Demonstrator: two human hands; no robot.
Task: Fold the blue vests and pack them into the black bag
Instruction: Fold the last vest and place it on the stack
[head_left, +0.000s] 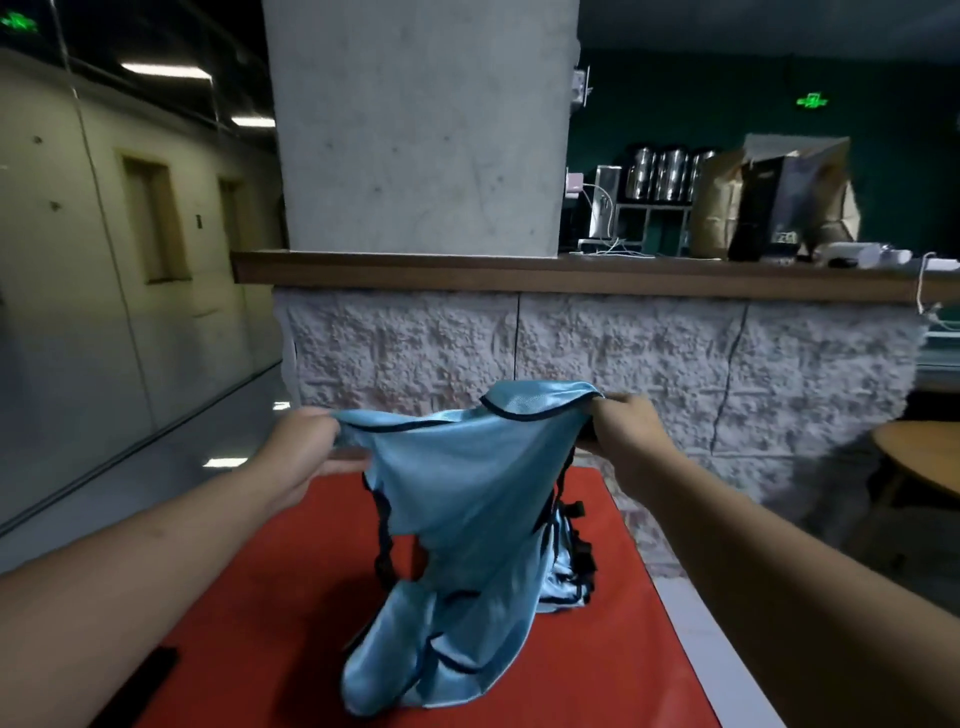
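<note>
The red bench fills the lower middle of the view, running away toward twelve o'clock, and above it hangs the main event: a blue vest, stretched out between both hands. Its top edge runs nine to three, hand to hand, while its long axis drops straight down toward six o'clock, with the lower part crumpled onto the bench. The left hand pinches the top edge at the nine o'clock corner; the right hand grips the three o'clock corner, a touch higher and further out. Both are closed on cloth and set wide apart, and neither looks clearly nearer to the body of the vest.

Behind the hanging cloth, at about one o'clock on the bench, more blue fabric is bunched up with black straps showing beside it. That may be the black bag, though the vest hides too much to say for sure. So the fold likely has to happen on the open red surface toward six o'clock, and that pile stands right behind the landing spot.

Beyond the bench, a rough stone counter with a wooden top crosses at twelve. A round wooden table pokes in at three o'clock. A small dark object lies on the bench at seven o'clock, well away from the cloth.
</note>
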